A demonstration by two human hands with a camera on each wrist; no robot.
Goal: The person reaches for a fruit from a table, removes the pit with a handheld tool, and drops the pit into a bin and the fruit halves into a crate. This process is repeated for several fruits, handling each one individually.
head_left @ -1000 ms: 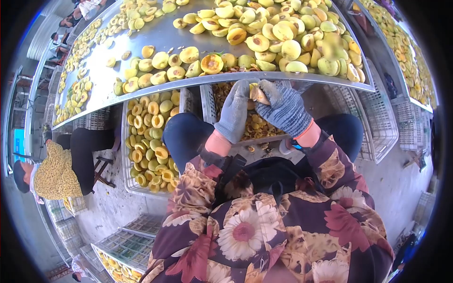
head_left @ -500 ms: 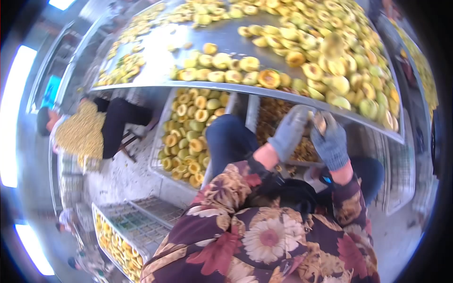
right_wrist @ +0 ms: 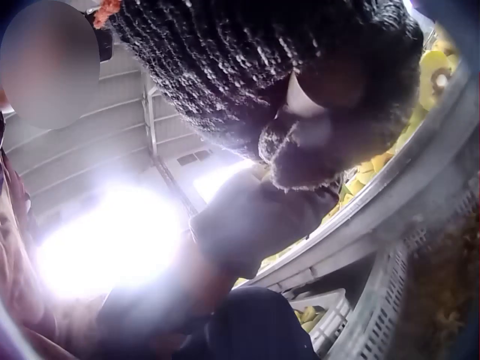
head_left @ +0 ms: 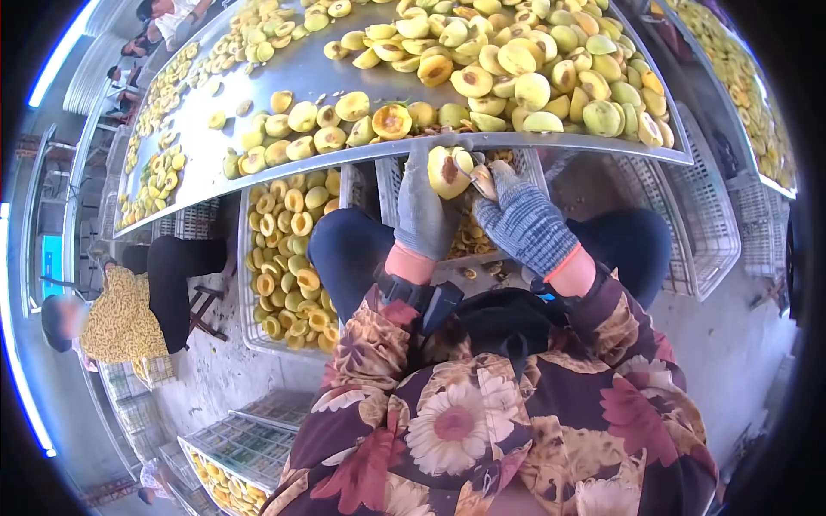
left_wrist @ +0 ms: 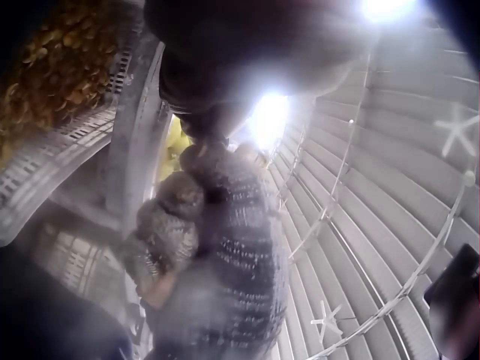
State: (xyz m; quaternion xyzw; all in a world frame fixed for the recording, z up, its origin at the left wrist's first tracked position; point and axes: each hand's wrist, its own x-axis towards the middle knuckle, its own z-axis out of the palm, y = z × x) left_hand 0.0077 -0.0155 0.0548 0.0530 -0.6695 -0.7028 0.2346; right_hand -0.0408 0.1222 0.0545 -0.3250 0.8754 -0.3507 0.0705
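Left hand: the left hand [head_left: 422, 211], in a grey glove, grips a peach half [head_left: 449, 170] with its cut face and red hollow turned up.
Right hand: the right hand [head_left: 520, 219], in a dark knit glove, has its fingers curled with the tips against the peach half. Whether they hold anything of their own cannot be told.
Peach half: it sits between the two hands, just under the near rim of the worktop [head_left: 284, 77].
In the way: the worktop rim runs straight across just beyond the fingertips. In the right wrist view it crosses close under the knit fingers.
On the worktop: a fruit pile [head_left: 516, 69] lies beyond the hands, and a row of it reaches the rim.
Under the hands: a scrap crate [head_left: 469, 236] stands between the person's knees.
Left of the left hand: a crate of halves [head_left: 284, 249] stands close beside the knee.
Right of the right hand: a white crate [head_left: 688, 224] stands against the other knee.
Far left: a second person [head_left: 112, 318] sits on a stool, well apart from the hands.
Near the left elbow: a low crate [head_left: 232, 447] lies on the floor.
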